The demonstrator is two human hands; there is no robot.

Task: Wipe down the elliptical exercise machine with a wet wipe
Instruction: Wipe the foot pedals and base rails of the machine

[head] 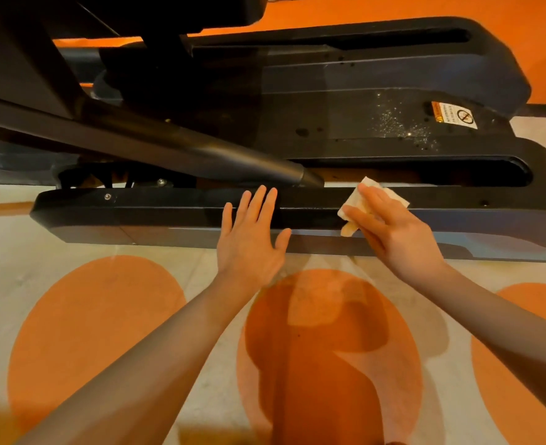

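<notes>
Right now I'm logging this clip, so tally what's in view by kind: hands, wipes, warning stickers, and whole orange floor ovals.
Bare hands: 2 (left hand, right hand)
Crumpled white wet wipe: 1
Orange-and-white warning sticker: 1
Whole orange floor ovals: 2 (); a third is cut off at the right edge
Total: 6

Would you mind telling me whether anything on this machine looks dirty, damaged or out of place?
Yes: the central deck carries a scatter of pale specks beside the warning sticker, plus dark spots. It looks unwiped. The right hand presses the wipe on the near rail.
</notes>
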